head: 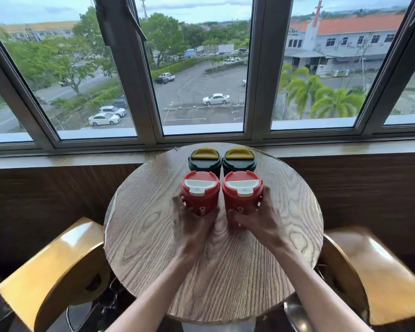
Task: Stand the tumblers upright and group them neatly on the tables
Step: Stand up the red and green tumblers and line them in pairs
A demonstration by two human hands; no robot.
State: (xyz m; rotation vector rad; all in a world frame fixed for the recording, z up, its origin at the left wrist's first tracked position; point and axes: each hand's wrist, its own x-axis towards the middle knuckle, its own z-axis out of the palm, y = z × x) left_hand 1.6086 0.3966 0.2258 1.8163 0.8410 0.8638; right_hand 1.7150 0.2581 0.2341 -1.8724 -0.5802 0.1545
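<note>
Standing upright on the round table (153,248), four tumblers are seen grouped in a tight square near the window side. Two red tumblers form the near row, each wrapped low on its body by a hand: the left hand (189,226) is closed around the left red tumbler (200,191), the right hand (261,219) around the right red tumbler (242,191). Each cup lies straight ahead of its own hand, long axis vertical, so neither arm needs to be crossed. Just behind them, touching or nearly so, two dark tumblers with yellow flaps are set: one on the left (204,160) and one on the right (239,160).

The red pair is seen side by side with only a thin gap between, white flip lids turned toward the wearer, pale lettering partly covered by fingers. All lids appear shut. The grouping on this table is judged nearly done; a small inward nudge and release would seem to be all that is left here.
</note>
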